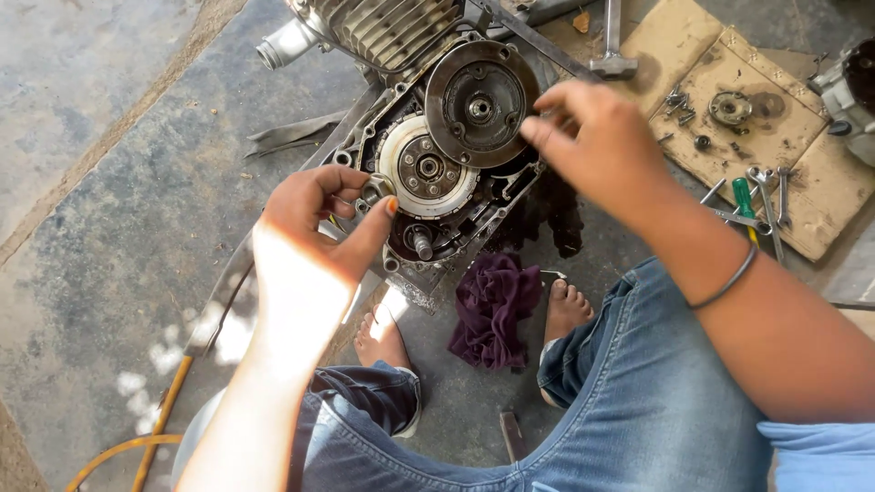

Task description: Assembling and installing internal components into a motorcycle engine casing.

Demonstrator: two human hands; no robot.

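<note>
Engine case: left hand pinches its edge, right hand fingers pinched together by the clutch plate, so small bits could drop inside.

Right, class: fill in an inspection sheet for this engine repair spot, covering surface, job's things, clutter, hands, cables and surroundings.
Surface: stained concrete floor, oil patch beside the engine.
Job's things: open engine with large round disc and clutch plate exposed.
Clutter: purple rag; spanners; green-handled screwdriver; bolts on cardboard; hammer.
Hands: left hand grips the casing edge beside the clutch plate; right hand pinches at the disc's rim.
Cables: yellow hose lower left.
Surroundings: person's bare feet near the rag.
</note>
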